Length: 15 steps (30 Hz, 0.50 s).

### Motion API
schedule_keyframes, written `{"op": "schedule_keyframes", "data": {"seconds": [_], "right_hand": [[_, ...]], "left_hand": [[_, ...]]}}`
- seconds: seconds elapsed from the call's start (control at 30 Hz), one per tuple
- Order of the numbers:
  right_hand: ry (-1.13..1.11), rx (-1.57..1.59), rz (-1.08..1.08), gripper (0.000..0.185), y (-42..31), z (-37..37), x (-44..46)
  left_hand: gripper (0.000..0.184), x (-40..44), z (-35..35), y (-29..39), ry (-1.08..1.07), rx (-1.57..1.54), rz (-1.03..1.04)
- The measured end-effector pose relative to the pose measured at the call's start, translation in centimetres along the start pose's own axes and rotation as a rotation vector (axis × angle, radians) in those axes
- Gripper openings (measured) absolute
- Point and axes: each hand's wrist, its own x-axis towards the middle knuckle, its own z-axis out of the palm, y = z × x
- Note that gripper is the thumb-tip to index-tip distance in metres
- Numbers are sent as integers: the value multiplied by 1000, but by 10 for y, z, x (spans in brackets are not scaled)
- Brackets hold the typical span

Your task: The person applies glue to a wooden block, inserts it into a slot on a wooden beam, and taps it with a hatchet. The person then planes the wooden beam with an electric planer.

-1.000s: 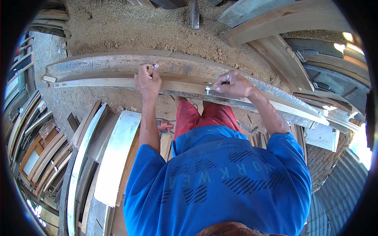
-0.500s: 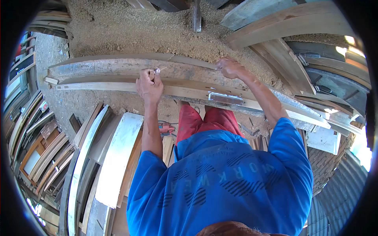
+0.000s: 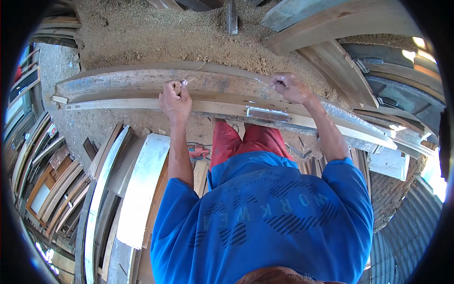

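A long pale wooden piece (image 3: 217, 107) lies along a weathered wooden beam (image 3: 127, 79). White material outlines a rectangular patch (image 3: 267, 114) on the pale piece. Over its left half, my left hand (image 3: 176, 100) is closed around a small object with a shiny, whitish part and a thin stick-like tip; I cannot make out what it is. My right hand (image 3: 288, 87) is above the beam, up and right of the patch, its fingers pinched together. Whatever may be between those fingers is too small to name.
Sawdust (image 3: 156, 38) covers the ground beyond the beam. Curved boards (image 3: 350, 23) lie at the upper right, and a white board (image 3: 144, 189) leans at the lower left. A red tool (image 3: 198, 152) lies near my legs. More timber is stacked at the far left.
My right hand moved from the patch up to the beam's far edge, then slightly back right. The white-outlined patch came into full view. My left hand stayed nearly in place.
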Motion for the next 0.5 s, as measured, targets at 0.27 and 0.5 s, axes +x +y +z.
{"op": "schedule_keyframes", "data": {"seconds": [0.27,0.5], "right_hand": [[62,-166,-251,15,-4,15,-74],[167,-241,-294,15,3,26,-74]], "left_hand": [[23,2,-2,3,-20,27,-12],[21,2,-1,5,15,30,33]]}}
